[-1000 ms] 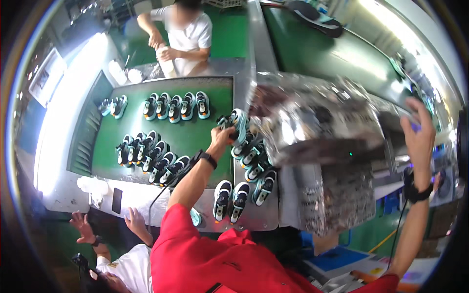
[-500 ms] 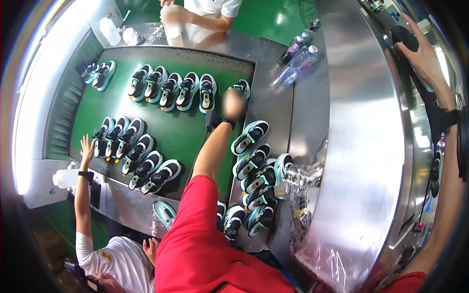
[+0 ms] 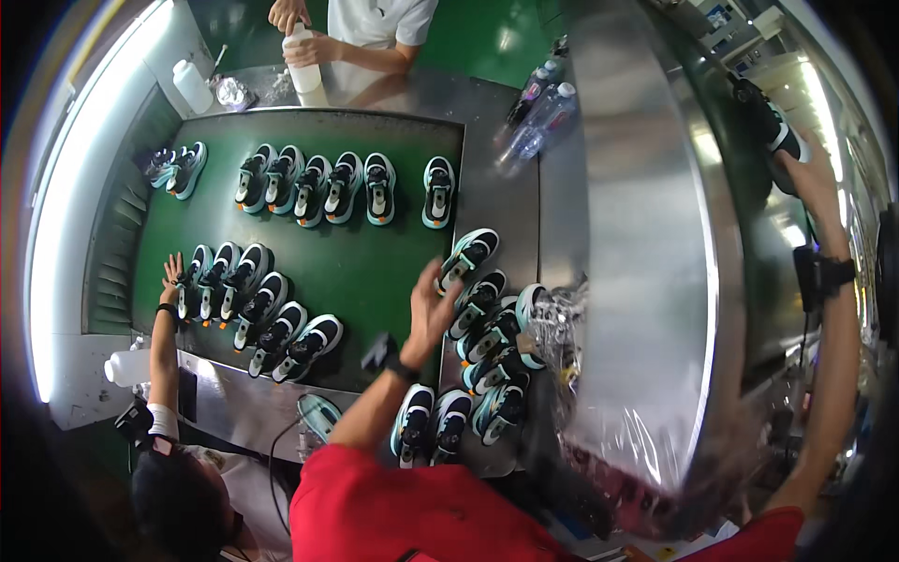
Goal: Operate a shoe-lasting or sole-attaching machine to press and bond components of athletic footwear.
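My left hand (image 3: pixel 434 304) reaches over the right edge of the green belt, fingers apart. Its fingertips are beside a black-and-white sneaker (image 3: pixel 473 255) with a pale turquoise sole, lying tilted on the metal ledge; I cannot tell whether they touch it. More such sneakers (image 3: pixel 479 304) crowd together just nearer. A single sneaker (image 3: pixel 437 192) stands on the belt's far right corner. Far to the right, my right hand (image 3: pixel 810 173) is closed around another sneaker (image 3: pixel 783 139) beside the metal housing; part of that shoe is hidden.
Two rows of sneakers (image 3: pixel 314 192) stand on the green belt (image 3: pixel 365 267). One co-worker's hand (image 3: pixel 173 272) is at the belt's left; another co-worker holds a white bottle (image 3: pixel 302 61). Drink bottles (image 3: pixel 543 122), clear plastic wrap (image 3: pixel 557 328) and a large metal housing (image 3: pixel 637 234) are to the right.
My left hand has come back nearer from the belt's far right sneaker, which now stands free, to the ledge sneakers. My right hand has moved nearer, and the sneaker in it shows more clearly.
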Demonstrator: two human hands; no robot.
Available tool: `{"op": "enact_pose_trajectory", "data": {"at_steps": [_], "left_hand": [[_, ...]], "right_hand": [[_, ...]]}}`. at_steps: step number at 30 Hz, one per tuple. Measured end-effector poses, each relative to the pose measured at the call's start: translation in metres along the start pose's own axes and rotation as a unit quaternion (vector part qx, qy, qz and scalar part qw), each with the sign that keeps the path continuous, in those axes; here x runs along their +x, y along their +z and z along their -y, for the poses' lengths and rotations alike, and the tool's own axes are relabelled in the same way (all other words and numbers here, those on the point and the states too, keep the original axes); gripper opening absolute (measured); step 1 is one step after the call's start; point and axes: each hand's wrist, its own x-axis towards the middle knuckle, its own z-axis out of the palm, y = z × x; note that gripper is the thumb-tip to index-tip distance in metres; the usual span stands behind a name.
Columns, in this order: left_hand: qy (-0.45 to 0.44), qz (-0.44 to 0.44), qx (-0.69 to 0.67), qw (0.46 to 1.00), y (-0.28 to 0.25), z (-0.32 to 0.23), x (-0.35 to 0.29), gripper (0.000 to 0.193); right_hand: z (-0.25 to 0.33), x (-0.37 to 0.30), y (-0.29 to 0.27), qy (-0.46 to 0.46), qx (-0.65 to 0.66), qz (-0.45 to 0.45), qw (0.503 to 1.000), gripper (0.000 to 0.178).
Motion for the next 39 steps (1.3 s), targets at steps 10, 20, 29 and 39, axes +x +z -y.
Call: {"op": "enact_pose_trajectory", "data": {"at_steps": [10, 20, 29, 39], "left_hand": [[-0.323, 0.488, -0.374, 0.719, 0.011, -0.197, -0.214, 0.043], [-0.398, 0.754, -0.437, 0.285, 0.118, -0.359, -0.344, 0.101], [-0.359, 0.833, -0.226, 0.356, 0.147, -0.321, -0.606, 0.046], [-0.160, 0.966, 0.015, 0.201, 0.077, -0.250, -0.886, 0.062]], "right_hand": [[-0.006, -0.158, -0.168, 0.123, 0.405, -0.061, 0.904, 0.041], [0.024, -0.517, -0.266, 0.217, 0.432, -0.185, 0.856, 0.034], [0.101, -0.865, -0.273, 0.469, 0.450, -0.432, 0.626, 0.071], [0.222, -1.103, -0.275, 0.691, 0.071, -0.625, 0.356, 0.056]]}}
